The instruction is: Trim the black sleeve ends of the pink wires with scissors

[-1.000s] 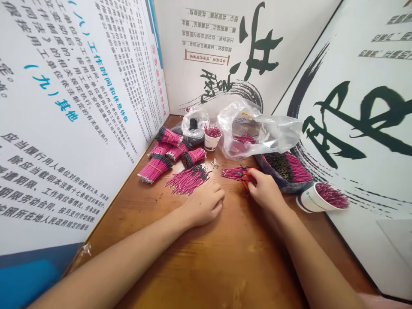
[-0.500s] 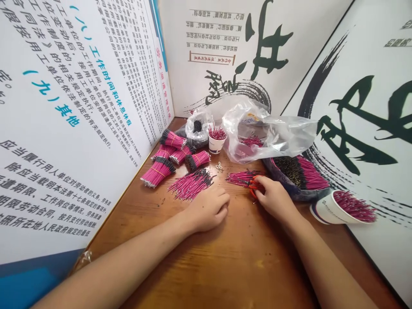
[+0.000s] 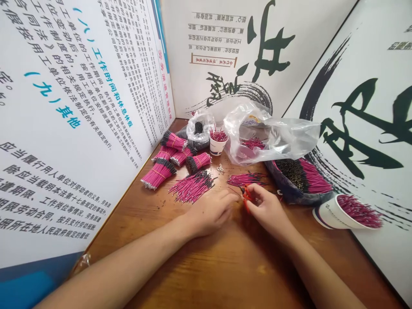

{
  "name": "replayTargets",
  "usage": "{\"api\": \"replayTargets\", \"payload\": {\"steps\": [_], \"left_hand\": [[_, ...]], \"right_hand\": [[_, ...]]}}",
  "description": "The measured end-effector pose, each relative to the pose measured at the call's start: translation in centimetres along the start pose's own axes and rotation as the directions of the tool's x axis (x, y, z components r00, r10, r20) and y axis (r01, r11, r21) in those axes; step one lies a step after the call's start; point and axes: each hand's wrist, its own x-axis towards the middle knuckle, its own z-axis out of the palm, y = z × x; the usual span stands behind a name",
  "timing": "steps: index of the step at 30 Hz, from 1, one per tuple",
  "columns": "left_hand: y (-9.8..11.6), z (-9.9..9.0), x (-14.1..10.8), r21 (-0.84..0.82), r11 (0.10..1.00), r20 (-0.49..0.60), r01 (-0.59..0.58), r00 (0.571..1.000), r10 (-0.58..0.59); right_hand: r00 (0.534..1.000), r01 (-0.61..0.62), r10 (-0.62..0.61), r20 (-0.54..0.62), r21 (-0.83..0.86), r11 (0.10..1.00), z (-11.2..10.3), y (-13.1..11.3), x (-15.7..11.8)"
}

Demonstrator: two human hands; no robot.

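Orange-handled pliers or snips (image 3: 246, 196) are held in my right hand (image 3: 264, 206), whose fingers are wrapped round the handles. The tool's dark tip is close to the fingertips of my left hand (image 3: 214, 212). My left hand is closed, thumb and fingers together; a thin dark wire end shows near its fingertips, but what the fingers grip is too small to make out. Just beyond my left hand lies a loose fan of pink wires (image 3: 193, 186) with black ends. A smaller pile of pink wires (image 3: 245, 179) lies beyond the tool.
Banded pink wire bundles (image 3: 158, 173) are stacked at the left. Behind stand a paper cup (image 3: 217, 148) of wires and clear plastic bags (image 3: 283, 139). A dark bag (image 3: 289, 198) of wires and a tilted cup (image 3: 328, 213) are at the right. Printed panels surround the table (image 3: 206, 274).
My right hand and the orange tool have moved left and slightly nearer, away from the small wire pile, to my left hand's fingertips. The view has shifted slightly.
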Motion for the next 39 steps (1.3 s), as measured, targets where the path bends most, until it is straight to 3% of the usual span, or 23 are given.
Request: {"api": "replayTargets", "payload": {"steps": [6, 9, 13, 20, 26, 31, 35, 39], "left_hand": [[0.3, 1.0, 0.1, 0.059, 0.998, -0.099, -0.025, 0.995, 0.031], [0.1, 1.3, 0.6, 0.112, 0.993, -0.139, -0.031, 0.989, 0.047], [-0.1, 0.9, 1.4, 0.11, 0.992, -0.103, -0.064, 0.992, 0.075], [-0.8, 0.1, 1.8, -0.048, 0.989, 0.006, 0.14, 0.99, -0.14], [-1.0, -0.1, 1.8, -0.104, 0.981, 0.006, 0.163, 0.987, -0.163], [-1.1, -0.2, 1.9, -0.09, 0.987, 0.021, 0.132, 0.991, -0.131], [-1.1, 0.0, 1.8, -0.13, 0.988, -0.011, 0.085, 0.996, -0.087], [-1.3, 0.2, 1.8, -0.283, 0.957, -0.09, 0.058, 0.992, -0.087]], "right_hand": [[0.992, -0.115, 0.09, 0.093, 0.317, 0.941, 2.0, -2.1, -0.9], [0.988, -0.155, 0.135, 0.078, 0.403, 0.902, 2.2, -2.0, -0.8], [0.983, -0.181, 0.177, 0.051, 0.452, 0.873, 2.1, -1.7, -0.6], [0.955, -0.294, 0.277, 0.102, 0.394, 0.871, 1.2, -2.0, -0.5], [0.987, -0.152, 0.161, -0.008, 0.276, 0.949, 1.3, -2.6, -0.7], [0.989, 0.014, -0.007, -0.145, 0.047, 0.999, 1.5, -2.1, -1.2], [0.979, 0.104, -0.12, -0.162, -0.1, 0.989, 1.6, -1.7, -1.6], [0.974, 0.151, -0.17, -0.151, -0.126, 0.98, 1.7, -1.8, -1.8]]}}
